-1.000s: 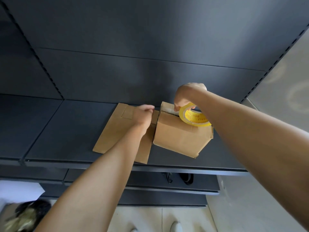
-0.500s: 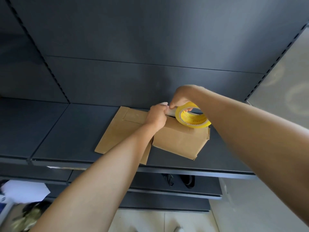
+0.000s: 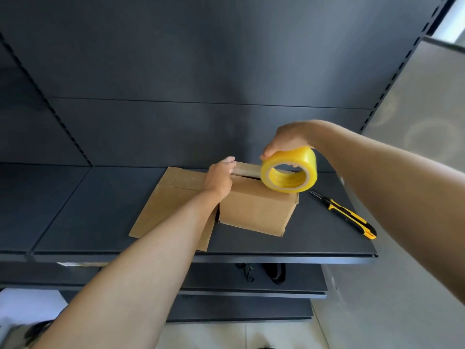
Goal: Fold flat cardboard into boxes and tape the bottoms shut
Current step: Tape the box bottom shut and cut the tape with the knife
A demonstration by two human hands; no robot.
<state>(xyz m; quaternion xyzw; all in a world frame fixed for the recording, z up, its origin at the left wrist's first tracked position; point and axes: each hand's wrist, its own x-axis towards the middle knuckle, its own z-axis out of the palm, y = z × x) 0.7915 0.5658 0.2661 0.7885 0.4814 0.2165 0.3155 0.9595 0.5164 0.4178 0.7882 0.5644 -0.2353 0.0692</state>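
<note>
A folded cardboard box [image 3: 256, 210] stands on the dark shelf [image 3: 100, 205]. Flat cardboard [image 3: 163, 205] lies beside it on the left, partly under my left arm. My right hand [image 3: 286, 139] grips a yellow tape roll [image 3: 289, 172] just above the box's top right. A clear strip of tape [image 3: 247, 169] stretches from the roll leftward over the box top. My left hand [image 3: 219, 176] pinches the free end of the strip at the box's top left corner.
A yellow and black utility knife [image 3: 347, 215] lies on the shelf right of the box. The shelf's front edge [image 3: 276, 258] runs below the box, with lower shelves underneath. A grey wall [image 3: 415, 147] stands to the right.
My right hand has lifted the roll and pulled it rightward, drawing out a strip of tape. My left hand keeps hold of the tape end. The knife has come into view.
</note>
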